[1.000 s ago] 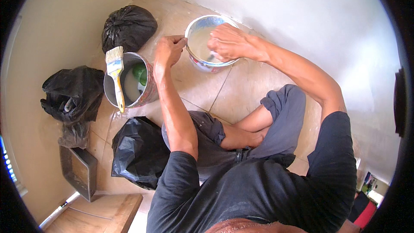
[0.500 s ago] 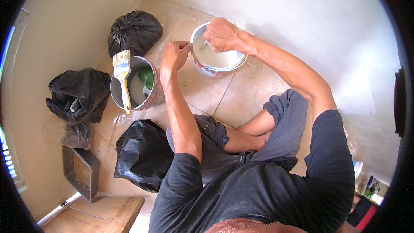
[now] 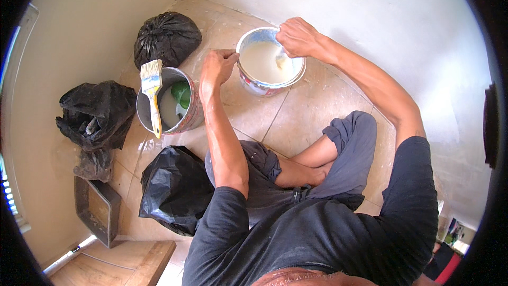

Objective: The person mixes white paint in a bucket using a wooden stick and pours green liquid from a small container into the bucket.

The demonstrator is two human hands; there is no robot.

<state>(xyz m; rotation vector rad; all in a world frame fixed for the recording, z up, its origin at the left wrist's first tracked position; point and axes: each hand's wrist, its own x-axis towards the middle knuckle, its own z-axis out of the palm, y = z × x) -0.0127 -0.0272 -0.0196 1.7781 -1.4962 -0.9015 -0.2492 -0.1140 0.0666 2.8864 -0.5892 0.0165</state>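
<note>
A white bucket (image 3: 264, 88) of creamy off-white liquid, probably paint, stands on the tiles in front of me, near the right wall. My left hand (image 3: 218, 66) pinches the left side of its rim between thumb and fingers. Over the right part of the bucket, my right hand (image 3: 297, 37) is closed in a fist. A pale stick-like tool (image 3: 282, 62) runs from the fist down into the liquid; most of it is hidden. Left of my left hand sits a second bucket (image 3: 197, 119), with pale liquid and a green object (image 3: 180, 94) inside. A paintbrush (image 3: 152, 87) with a yellow-white handle lies across its rim.
Black plastic bags (image 3: 168, 37) stand behind the second bucket, at the left wall (image 3: 95, 108) and beside my left knee (image 3: 172, 190). A dark tray (image 3: 98, 206) leans at the left, near a wooden board (image 3: 116, 265). Walls meet in the far corner.
My right hand has moved right across the bucket, from its middle to its right side, with the tool. The left hand stays on the rim.
</note>
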